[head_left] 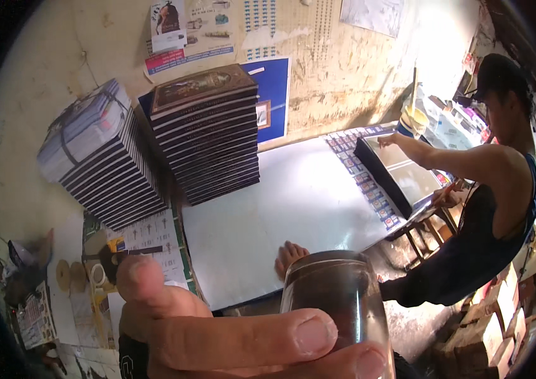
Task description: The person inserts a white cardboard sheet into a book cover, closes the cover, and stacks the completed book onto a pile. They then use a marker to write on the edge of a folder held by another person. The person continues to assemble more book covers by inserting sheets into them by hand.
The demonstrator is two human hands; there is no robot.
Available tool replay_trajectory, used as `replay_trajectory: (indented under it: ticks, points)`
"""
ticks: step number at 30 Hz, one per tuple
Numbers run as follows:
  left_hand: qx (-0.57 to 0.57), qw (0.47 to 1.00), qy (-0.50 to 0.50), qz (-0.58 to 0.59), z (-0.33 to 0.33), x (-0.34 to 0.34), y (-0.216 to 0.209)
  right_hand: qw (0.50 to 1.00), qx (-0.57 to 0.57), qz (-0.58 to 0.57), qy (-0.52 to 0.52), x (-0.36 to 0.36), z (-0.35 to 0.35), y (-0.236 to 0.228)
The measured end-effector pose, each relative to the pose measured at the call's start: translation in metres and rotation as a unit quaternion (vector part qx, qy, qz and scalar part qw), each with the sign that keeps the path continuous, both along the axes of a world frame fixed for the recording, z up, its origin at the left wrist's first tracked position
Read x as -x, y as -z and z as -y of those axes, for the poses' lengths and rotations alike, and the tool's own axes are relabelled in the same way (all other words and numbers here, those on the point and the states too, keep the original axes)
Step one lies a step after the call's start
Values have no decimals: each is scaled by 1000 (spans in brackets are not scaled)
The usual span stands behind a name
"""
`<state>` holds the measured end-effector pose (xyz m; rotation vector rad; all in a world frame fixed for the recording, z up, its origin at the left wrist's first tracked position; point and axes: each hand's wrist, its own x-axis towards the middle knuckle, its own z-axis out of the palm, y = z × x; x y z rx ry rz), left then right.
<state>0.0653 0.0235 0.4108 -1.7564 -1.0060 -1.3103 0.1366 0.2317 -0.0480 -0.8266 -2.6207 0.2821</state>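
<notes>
Close to the camera, my left hand (217,335) wraps its fingers around a clear drinking glass (328,290) with dark contents. The glass is tilted, its round base toward the table. Past the glass, at the near edge of the white table (280,208), rest the fingers of what looks like my right hand (290,258); they are somewhat spread with nothing visible in them. Its arm is hidden behind the glass. To the right, a co-worker (495,170) has both hands on a large flat panel (407,170) with a black edge and a glossy face.
A tall stack of dark, thick books (208,142) stands on the far left. Beside it is a strapped stack (107,158). Tape rolls (97,275) lie at the left, a bucket (414,120) stands at the back right, and cardboard pieces (482,328) fill the lower right.
</notes>
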Motion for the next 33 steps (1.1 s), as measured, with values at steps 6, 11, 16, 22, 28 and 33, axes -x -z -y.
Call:
replay_trajectory:
  ticks: [6, 11, 16, 22, 28, 33]
  points:
    - [69, 997, 6, -17, 17, -13, -33, 999, 17, 23, -34, -4, 9, -43]
    - [48, 999, -10, -4, 19, -1, -44, 998, -43, 32, -41, -6, 8, -25]
    - [36, 999, -24, 14, 24, -14, -47, 999, -20, 15, -22, -4, 5, -16]
    - [74, 994, -67, -35, 47, 5, -61, 999, -1, -4, -40, 7, 14, -29]
    - [0, 984, -153, -93, 62, 30, -61, 997, 16, -64, -39, 12, 31, -74]
    - [-38, 962, -245, -117, 90, 67, -62, 999, 2, 8, -49, 11, 33, -65]
